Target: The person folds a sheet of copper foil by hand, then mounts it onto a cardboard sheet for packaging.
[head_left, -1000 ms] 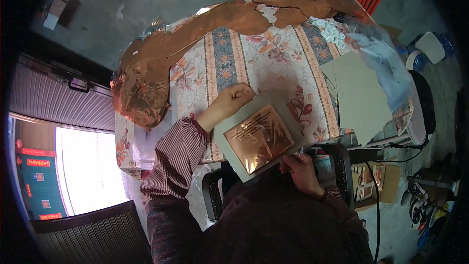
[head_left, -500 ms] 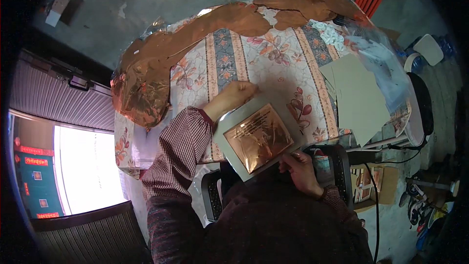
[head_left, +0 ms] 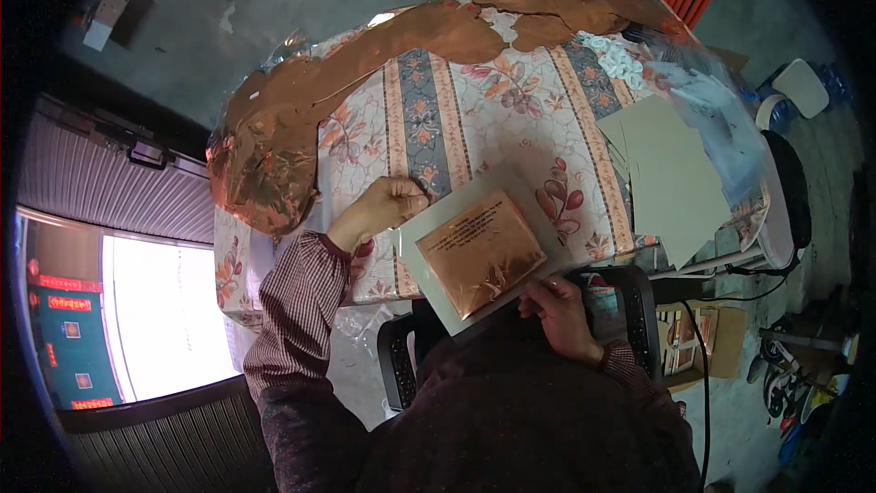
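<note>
A grey board (head_left: pixel 449 309) lies tilted over my lap at the table's near edge. In its middle sits a shiny copper-coloured foil panel (head_left: pixel 484 251) with several lines of dark print and creased reflections near its lower side. My right hand (head_left: pixel 558 312) grips the board's lower right edge, thumb on top. Beside the board's upper left edge, my left hand (head_left: pixel 388 208) is closed, fingertips pinched together over the tablecloth. What lies between those fingertips, if anything, is too small to make out.
A floral tablecloth (head_left: pixel 511 132) covers the table. Crumpled copper foil (head_left: pixel 365 55) runs along its far and left edges. Grey boards (head_left: pixel 671 173) are stacked at right, beside clear plastic sheets (head_left: pixel 716 123) and white crumpled scraps (head_left: pixel 616 62). A cardboard box (head_left: pixel 725 347) stands on the floor at right.
My left hand has moved left and nearer, from the board's top edge to beside its upper left edge. Reflections on the foil panel have shifted. My right hand stays at the board's edge.
</note>
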A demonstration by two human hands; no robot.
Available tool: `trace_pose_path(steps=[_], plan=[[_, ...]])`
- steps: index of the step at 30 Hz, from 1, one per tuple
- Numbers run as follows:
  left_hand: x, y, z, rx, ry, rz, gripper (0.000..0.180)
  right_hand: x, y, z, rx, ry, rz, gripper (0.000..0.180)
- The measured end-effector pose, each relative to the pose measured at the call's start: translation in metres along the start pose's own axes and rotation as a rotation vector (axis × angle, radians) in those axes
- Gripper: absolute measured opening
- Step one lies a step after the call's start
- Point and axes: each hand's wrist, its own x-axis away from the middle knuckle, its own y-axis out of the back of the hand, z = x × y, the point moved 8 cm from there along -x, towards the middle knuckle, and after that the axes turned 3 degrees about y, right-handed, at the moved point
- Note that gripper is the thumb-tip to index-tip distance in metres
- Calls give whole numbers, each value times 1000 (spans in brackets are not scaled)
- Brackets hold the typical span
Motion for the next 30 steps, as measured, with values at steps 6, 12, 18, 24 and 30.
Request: trace_pose_path(steps=[6, 12, 18, 24, 30], plan=[[-2, -5, -5, -48, -73, 30, 19, 0, -1, 2, 4, 29, 10, 11], [-2, -11, -24, 3, -121, -69, 17, 2, 1, 1, 42, 9, -7, 13], [94, -6, -50, -233, -575, -793, 15, -1, -2, -2, 30, 64, 0, 13], [163, -77, 58, 154, -94, -445, 14, -2, -2, 2, 40, 153, -48, 14], [142, -145, 74, 909, -60, -236, 25, 5, -15, 1, 115, 12, 24, 12]])
